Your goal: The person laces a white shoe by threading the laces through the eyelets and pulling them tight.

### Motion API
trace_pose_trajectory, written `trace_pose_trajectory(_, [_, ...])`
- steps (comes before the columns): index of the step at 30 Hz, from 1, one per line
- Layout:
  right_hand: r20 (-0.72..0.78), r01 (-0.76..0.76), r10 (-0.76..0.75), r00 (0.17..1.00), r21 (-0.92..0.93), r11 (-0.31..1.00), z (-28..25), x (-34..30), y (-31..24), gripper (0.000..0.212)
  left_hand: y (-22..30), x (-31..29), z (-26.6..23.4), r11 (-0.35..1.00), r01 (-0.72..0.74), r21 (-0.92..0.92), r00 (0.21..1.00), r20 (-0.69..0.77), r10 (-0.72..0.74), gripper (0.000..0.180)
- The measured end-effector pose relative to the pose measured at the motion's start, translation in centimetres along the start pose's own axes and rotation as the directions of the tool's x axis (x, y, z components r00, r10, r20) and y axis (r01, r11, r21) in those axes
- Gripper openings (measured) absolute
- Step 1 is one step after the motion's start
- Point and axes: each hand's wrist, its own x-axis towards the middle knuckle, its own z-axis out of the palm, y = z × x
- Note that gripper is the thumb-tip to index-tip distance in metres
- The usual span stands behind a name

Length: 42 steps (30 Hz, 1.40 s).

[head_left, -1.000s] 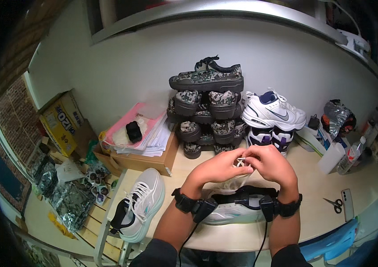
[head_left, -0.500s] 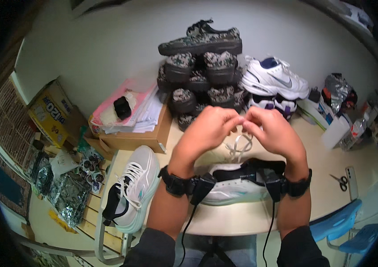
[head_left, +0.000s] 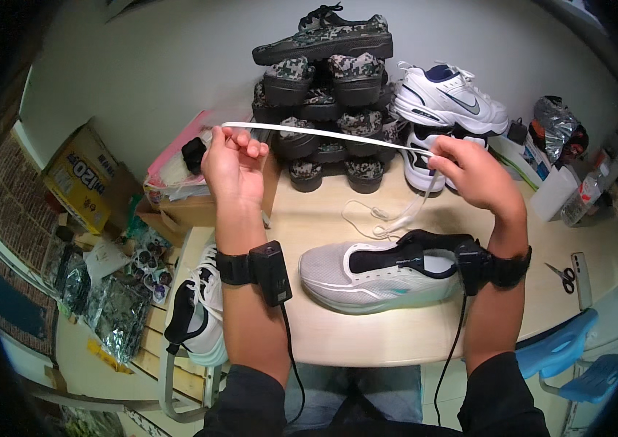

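Your left hand pinches the white lace, other fingers half-curled; your right hand pinches it farther right. It spans the air beyond the gray shoe. Pulling quickly could knot its slack on the table.

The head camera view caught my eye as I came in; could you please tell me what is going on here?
A person holds a flat white shoelace stretched between the left hand and right hand, above the table. More lace trails down from the right hand. Below lies a grey running shoe with no lace across its opening. A laced running shoe sits to the left, partly hidden by the left forearm.
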Motion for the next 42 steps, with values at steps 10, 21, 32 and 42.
trace_pose_trajectory(10, [-0.51,-0.371,0.268,0.818,-0.11,0.922,-0.6,0.0,1.9,0.021,-0.9,0.6,0.8,0.878,-0.458,0.142,0.85,-0.222,0.479,0.026])
trace_pose_trajectory(21, [0.026,0.14,-0.144,0.989,0.111,0.984,4.8,-5.3,-5.2,0.022,-4.1,-8.3,-2.3,0.747,0.229,0.624,0.8,0.316,-0.509,0.014])
trace_pose_trajectory(32, [0.199,0.07,-0.036,0.979,-0.166,0.984,9.2,-8.0,-5.4,0.018,-5.4,-9.8,-2.1,0.578,0.005,0.816,0.637,0.443,-0.631,0.012])
trace_pose_trajectory(42, [-0.15,-0.11,0.103,0.983,-0.04,0.993,10.2,-7.1,-5.7,0.015,-5.4,-10.0,-2.3,0.586,-0.149,0.797,0.715,0.496,-0.493,0.012])
